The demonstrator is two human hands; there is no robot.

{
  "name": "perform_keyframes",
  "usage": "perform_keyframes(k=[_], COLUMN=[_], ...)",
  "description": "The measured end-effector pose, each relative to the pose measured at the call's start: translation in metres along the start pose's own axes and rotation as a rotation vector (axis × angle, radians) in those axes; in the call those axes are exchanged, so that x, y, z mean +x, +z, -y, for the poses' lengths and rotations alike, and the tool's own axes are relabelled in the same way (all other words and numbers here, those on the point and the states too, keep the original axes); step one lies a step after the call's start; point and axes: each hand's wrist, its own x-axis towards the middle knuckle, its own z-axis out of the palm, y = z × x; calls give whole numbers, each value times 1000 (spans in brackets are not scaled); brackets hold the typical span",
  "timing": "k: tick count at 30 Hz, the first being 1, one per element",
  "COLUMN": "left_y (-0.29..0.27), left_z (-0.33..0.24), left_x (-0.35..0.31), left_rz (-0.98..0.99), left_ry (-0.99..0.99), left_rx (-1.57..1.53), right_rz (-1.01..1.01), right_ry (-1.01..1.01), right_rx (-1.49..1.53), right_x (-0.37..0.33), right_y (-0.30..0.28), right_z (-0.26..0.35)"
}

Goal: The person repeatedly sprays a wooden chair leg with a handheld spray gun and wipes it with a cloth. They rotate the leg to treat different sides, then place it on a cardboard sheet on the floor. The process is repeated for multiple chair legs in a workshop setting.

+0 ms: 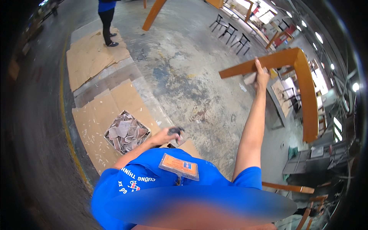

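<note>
My right arm stretches out ahead. Its hand point(262, 76) is closed round one leg of an angled orange-brown wooden frame piece point(297, 60), raised above the floor, with the index finger along the wood. A pale flat scrap point(250, 79) shows beside that hand; whether I hold it is unclear. My left hand point(163, 137) is bent in front of my body, fingers wrapped round a small black object point(176, 130) whose kind I cannot make out. Just left of it stands an open box point(108, 135) filled with torn, greyish-pink flat scraps point(124, 130).
Flattened cardboard point(92, 119) dotted with pale bits lies under the box. Farther off, a person point(107, 23) stands on more cardboard point(82, 63). Another wooden piece point(154, 15) is near them. Black stools point(230, 32) line the far right; a workbench point(276, 105) stands behind the frame piece.
</note>
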Motion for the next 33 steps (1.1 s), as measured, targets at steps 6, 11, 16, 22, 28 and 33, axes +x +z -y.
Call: perform_keyframes(k=[6, 11, 16, 22, 28, 33], left_y=[-73, -55, -42, -52, -60, -77], left_z=[-54, -111, -123, -66, -19, -7], left_x=[32, 66, 81, 86, 42, 14], left_rz=[-681, -284, -111, -288, -23, -202], left_ry=[167, -2, -32, -92, -127, -25], left_rx=[231, 315, 380, 550, 355, 403], right_rz=[347, 448, 330, 10, -331, -326], right_ry=[20, 164, 211, 224, 100, -88], right_rx=[235, 321, 388, 244, 57, -12], right_x=[-23, -50, -78, -96, -97, -106], right_y=[25, -6, -49, -48, -20, -1], right_z=[26, 53, 60, 65, 68, 77])
